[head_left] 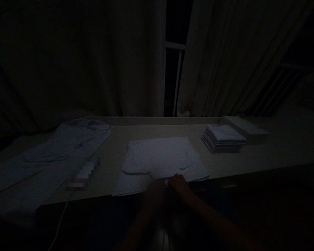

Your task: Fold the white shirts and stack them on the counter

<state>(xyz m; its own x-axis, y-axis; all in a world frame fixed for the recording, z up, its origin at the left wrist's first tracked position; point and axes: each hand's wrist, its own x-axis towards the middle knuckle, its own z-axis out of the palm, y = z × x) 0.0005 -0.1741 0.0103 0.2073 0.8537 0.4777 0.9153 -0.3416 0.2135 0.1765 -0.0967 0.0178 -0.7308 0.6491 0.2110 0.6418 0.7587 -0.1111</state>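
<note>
Left hand [156, 188] blurs into gloom, its opening and grip impossible to tell; right hand [180, 184] curls at the white garment's [164, 155] near edge, hold unclear.

A pale, thin sheet of fabric [162, 153], layered and lightly creased, lies flat just below the frame's centre.

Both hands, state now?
Left hand: dark, blurred; can't tell.
Right hand: curled at near edge of pale, layered, flat-lying cloth; grip unclear.
</note>
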